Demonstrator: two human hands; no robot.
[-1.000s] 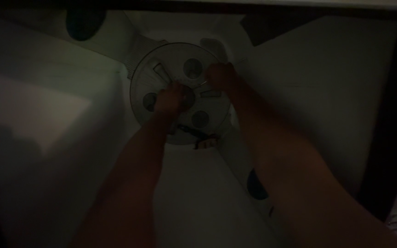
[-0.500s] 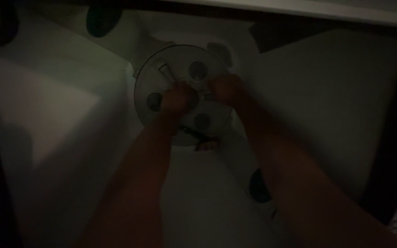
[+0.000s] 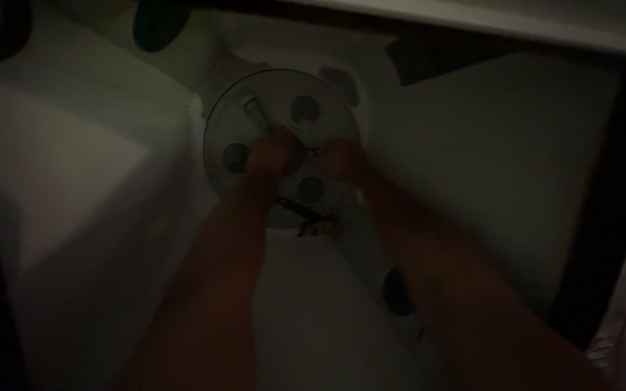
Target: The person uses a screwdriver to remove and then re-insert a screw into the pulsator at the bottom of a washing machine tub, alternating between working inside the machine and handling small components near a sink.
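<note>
The scene is very dark. A round grey metal disc (image 3: 244,119) with three round holes sits at the centre of a white moulded housing (image 3: 96,181). My left hand (image 3: 273,153) rests on the middle of the disc with its fingers curled. Just to its right, my right hand (image 3: 340,161) is closed at the disc's hub. What either hand grips is hidden by the fingers and the dark. A short pale rod (image 3: 255,112) lies on the disc above my left hand.
Small dark wires and a yellowish tag (image 3: 316,226) hang below the disc. Dark oval openings show at the top left (image 3: 157,25) and lower right (image 3: 398,292). A dark frame edge (image 3: 603,217) runs down the right side.
My right hand slid left and down from the disc's upper right rim toward the hub, beside my left hand. The view shifted slightly.
</note>
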